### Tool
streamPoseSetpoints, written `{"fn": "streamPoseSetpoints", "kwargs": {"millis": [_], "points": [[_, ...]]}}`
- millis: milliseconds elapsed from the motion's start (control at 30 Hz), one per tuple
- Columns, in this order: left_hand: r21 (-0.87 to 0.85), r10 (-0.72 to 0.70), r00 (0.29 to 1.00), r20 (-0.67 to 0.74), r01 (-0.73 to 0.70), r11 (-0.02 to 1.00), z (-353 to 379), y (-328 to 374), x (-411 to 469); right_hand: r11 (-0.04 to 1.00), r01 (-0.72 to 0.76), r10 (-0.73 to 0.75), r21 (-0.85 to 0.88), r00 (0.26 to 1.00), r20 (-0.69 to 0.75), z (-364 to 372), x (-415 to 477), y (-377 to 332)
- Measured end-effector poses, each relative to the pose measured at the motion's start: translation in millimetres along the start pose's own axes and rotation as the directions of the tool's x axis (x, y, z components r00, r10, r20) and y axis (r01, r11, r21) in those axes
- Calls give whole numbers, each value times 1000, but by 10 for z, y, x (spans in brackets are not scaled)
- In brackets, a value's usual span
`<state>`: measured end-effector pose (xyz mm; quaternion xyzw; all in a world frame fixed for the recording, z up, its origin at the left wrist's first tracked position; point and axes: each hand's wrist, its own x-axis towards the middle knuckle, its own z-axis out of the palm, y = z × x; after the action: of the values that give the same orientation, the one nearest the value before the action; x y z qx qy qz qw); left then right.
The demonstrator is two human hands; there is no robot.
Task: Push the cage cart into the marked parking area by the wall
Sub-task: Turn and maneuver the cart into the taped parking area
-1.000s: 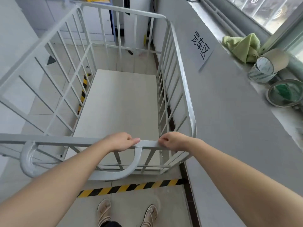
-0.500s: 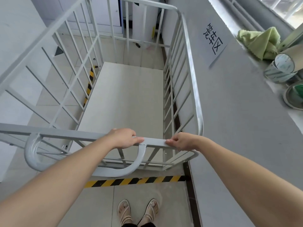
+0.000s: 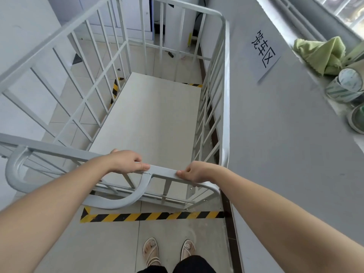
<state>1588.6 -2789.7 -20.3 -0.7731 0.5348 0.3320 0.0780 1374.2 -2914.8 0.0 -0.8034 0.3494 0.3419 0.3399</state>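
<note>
A white metal cage cart (image 3: 225,91) with barred sides and a pale flat deck stands lengthwise against the grey wall (image 3: 275,146) on the right. My left hand (image 3: 126,161) and my right hand (image 3: 194,172) both grip the cart's near top rail, a short gap between them. Yellow-and-black floor tape (image 3: 153,216) marks the parking area: one strip runs just behind the cart's near end, with more strips showing at the far left and far end of the deck. A paper sign (image 3: 265,49) with black characters hangs on the wall.
A window ledge at the upper right carries a green cloth (image 3: 323,54) and rolls of tape (image 3: 344,85). My sandalled feet (image 3: 151,251) stand on pale floor tiles behind the tape. White cabinets and a doorway lie beyond the cart's far end.
The cart has rolled forward, away from me; the near tape strip with its left corner and the far tape now show. My hands stay on the rail and my feet trail further behind.
</note>
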Motion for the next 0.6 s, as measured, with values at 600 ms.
{"fn": "streamPoseSetpoints", "kwargs": {"millis": [600], "points": [[2,-116,993,-36,116,993,270,1156,38,768,198,-310,-609,947,-82,-769,-55,892]]}}
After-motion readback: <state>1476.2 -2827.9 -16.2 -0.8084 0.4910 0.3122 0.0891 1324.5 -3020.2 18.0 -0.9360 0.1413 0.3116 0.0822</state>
